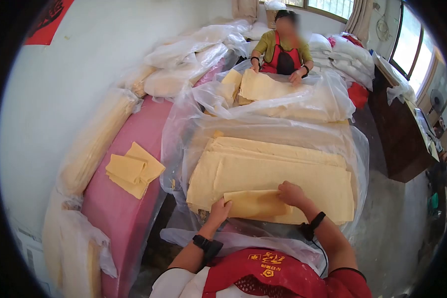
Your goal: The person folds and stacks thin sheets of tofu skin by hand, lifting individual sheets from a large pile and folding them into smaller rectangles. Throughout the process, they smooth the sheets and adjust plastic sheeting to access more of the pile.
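Observation:
In front of me a stack of thin, pale yellow sheets [283,171], which look like bean curd skin, lies on clear plastic. A folded yellow sheet [256,203] rests along the stack's near edge. My left hand [220,209] is closed on its left end, fingers pinching the edge. At the sheet's upper right corner, my right hand [291,193] is closed too, its fingertips partly hidden. Several folded sheets [134,170] lie in a loose pile on the pink surface to my left.
Across from me a person [283,49] in a red apron handles another sheet [268,87] over a second stack. Plastic-wrapped bundles [102,139] line the wall beside the pink surface [114,213]. White sacks [350,54] stand behind, and a dark wooden cabinet [402,129] is at right.

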The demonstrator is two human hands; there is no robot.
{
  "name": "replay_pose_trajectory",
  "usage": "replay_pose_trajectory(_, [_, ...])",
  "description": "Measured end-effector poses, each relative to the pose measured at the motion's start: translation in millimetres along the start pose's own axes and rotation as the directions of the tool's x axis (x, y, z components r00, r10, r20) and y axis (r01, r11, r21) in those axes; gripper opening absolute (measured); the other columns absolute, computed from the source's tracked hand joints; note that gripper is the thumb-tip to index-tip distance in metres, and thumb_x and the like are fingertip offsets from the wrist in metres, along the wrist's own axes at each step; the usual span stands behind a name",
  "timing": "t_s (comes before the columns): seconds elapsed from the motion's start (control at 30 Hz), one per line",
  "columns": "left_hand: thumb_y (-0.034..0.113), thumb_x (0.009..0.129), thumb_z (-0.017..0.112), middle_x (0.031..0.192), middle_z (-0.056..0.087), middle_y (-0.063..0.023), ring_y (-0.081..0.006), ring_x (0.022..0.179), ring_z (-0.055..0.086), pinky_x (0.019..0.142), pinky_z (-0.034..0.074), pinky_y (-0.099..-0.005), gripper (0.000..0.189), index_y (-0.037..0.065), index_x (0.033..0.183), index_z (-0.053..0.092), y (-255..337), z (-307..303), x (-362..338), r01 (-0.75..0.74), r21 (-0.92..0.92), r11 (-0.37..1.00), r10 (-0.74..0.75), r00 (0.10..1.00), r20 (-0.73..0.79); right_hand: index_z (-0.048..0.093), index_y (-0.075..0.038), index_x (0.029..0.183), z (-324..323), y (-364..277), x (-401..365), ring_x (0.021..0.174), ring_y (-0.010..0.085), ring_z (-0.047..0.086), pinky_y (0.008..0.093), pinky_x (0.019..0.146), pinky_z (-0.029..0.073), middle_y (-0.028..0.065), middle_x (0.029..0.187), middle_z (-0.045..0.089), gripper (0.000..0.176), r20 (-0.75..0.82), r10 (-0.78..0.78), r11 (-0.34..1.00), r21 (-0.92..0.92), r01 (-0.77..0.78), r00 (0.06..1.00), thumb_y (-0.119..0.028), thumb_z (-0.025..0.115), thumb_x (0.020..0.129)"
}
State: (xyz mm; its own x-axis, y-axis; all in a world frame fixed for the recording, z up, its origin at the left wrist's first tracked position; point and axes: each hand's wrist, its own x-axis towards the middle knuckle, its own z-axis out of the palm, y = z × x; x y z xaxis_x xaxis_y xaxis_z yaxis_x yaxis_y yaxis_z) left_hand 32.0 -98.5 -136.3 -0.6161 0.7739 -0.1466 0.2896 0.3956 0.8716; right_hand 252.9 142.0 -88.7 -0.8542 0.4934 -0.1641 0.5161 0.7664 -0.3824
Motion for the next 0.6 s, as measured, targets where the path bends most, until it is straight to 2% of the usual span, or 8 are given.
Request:
replay_pose_trajectory(0.03, [0.025,0.086,0.064,0.097,0.066,-0.0242,-0.0403,0.094,0.063,0.078,0.049,-0.0446,0.037,-0.001,0.112,0.058,4,1,1,-0.099,0.085,0.991,0.106,0.991,-0.077,0.064,-0.006,0.091,5,-6,-2,0.092,0.0337,0.063,0.0469,0.08,0.049,0.0134,0.097,0.065,0.03,-0.049,0.026,0.991,-0.129,-0.032,0.998,-0.035,0.064,0.08])
replay_pose_trajectory(0.13, [0.024,0.081,0.067,0.095,0.066,-0.022,-0.0413,0.093,0.063,0.077,0.049,-0.0481,0.042,0.002,0.115,0.054,20,-1,3,-0.148,0.266,0.953,0.183,0.976,-0.115,0.064,-0.007,0.087,2,-24,-23,0.094,0.0301,0.061,0.0455,0.082,0.048,0.0108,0.099,0.062,0.025,-0.278,-0.016,0.998,-0.065,-0.002,0.96,-0.031,0.063,0.083])
replay_pose_trajectory(0.27, [0.022,0.079,0.068,0.096,0.066,-0.0209,-0.0412,0.089,0.064,0.074,0.05,-0.0485,0.05,0.005,0.123,0.05,44,5,-1,-0.095,0.403,0.91,0.154,0.981,-0.115,0.064,-0.008,0.085,22,-17,-27,0.094,0.0277,0.061,0.0442,0.082,0.047,0.0097,0.097,0.061,0.02,-0.387,-0.062,0.996,-0.088,0.03,0.92,-0.027,0.061,0.084])
replay_pose_trajectory(0.37, [0.025,0.079,0.068,0.108,0.064,-0.0209,-0.0388,0.102,0.061,0.084,0.048,-0.0489,0.049,0.01,0.123,0.054,61,3,-8,-0.037,0.388,0.921,0.079,0.992,-0.095,0.063,-0.008,0.085,32,-18,-29,0.095,0.027,0.059,0.0433,0.084,0.046,0.01,0.096,0.059,0.017,-0.45,-0.154,0.97,-0.24,0.047,0.88,-0.024,0.059,0.085])
replay_pose_trajectory(0.43, [0.023,0.077,0.069,0.124,0.056,-0.0178,-0.0361,0.119,0.051,0.097,0.041,-0.0506,0.051,0.016,0.125,0.055,72,1,-12,-0.349,0.767,0.538,0.541,0.841,0.003,0.063,-0.009,0.084,33,-18,-26,0.096,0.0268,0.056,0.0436,0.087,0.043,0.0094,0.096,0.057,0.014,-0.462,-0.167,0.956,-0.291,0.029,0.871,-0.022,0.058,0.083])
replay_pose_trajectory(0.5, [0.025,0.079,0.066,0.138,0.045,-0.0131,-0.0327,0.131,0.038,0.105,0.03,-0.0539,0.054,0.02,0.131,0.053,60,19,-2,-0.642,0.585,0.495,0.737,0.668,0.108,0.061,-0.009,0.084,43,-12,-23,0.094,0.0275,0.055,0.0439,0.085,0.043,0.0095,0.094,0.056,0.013,-0.479,-0.183,0.944,-0.329,0.018,0.859,-0.021,0.06,0.082])
replay_pose_trajectory(0.57, [0.029,0.084,0.061,0.139,0.043,-0.0113,-0.0316,0.132,0.037,0.107,0.027,-0.0551,0.054,0.022,0.137,0.05,55,37,-1,-0.678,0.672,0.299,0.723,0.62,0.304,0.06,-0.009,0.087,54,-5,-11,0.094,0.0291,0.054,0.0453,0.085,0.041,0.0099,0.095,0.056,0.013,-0.505,-0.211,0.944,-0.329,0.039,0.837,-0.019,0.061,0.08])
replay_pose_trajectory(0.6, [0.031,0.086,0.059,0.139,0.044,-0.011,-0.0313,0.132,0.038,0.107,0.026,-0.0562,0.054,0.024,0.138,0.049,52,42,-2,-0.671,0.653,0.351,0.678,0.663,0.317,0.06,-0.009,0.09,56,-4,-10,0.096,0.0302,0.055,0.0464,0.086,0.041,0.0103,0.098,0.057,0.015,-0.511,-0.216,0.955,-0.29,0.07,0.832,-0.019,0.06,0.079])
